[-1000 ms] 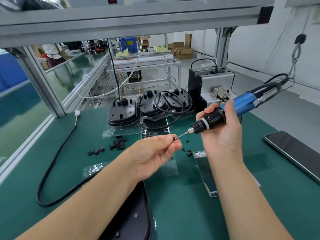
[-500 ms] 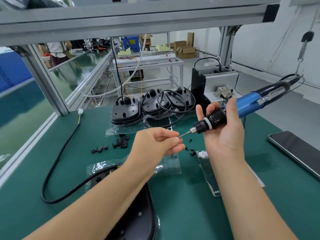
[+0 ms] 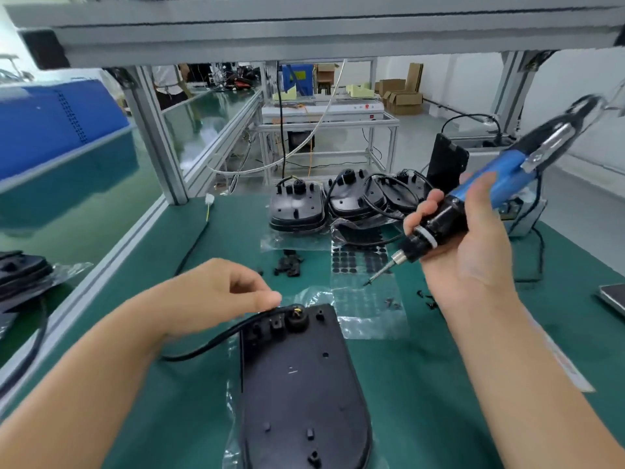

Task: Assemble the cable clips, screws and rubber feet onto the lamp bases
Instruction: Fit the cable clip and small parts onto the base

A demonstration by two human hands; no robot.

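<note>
A black lamp base [image 3: 297,384] lies bottom-up on a clear bag in front of me, its black cable [image 3: 203,345] running off to the left. My left hand [image 3: 216,296] hovers at the base's far end, thumb and forefinger pinching the cable beside the round grommet [image 3: 297,319]. My right hand [image 3: 473,252] grips a blue and black electric screwdriver [image 3: 449,218] above the table, its bit [image 3: 375,277] pointing down-left. A sheet of round rubber feet [image 3: 358,260], a small pile of black cable clips [image 3: 289,264] and loose screws [image 3: 429,299] lie beyond the base.
Three more lamp bases [image 3: 297,208] with cables stand in a row at the back. A grey power box [image 3: 527,214] sits at the back right, a flat dark device [image 3: 614,299] at the right edge. Bagged black parts [image 3: 20,275] lie left of the table rail.
My left hand has left the screwdriver bit and dropped to the cable at the near lamp base. The view has tilted down, and the screwdriver has shifted right.
</note>
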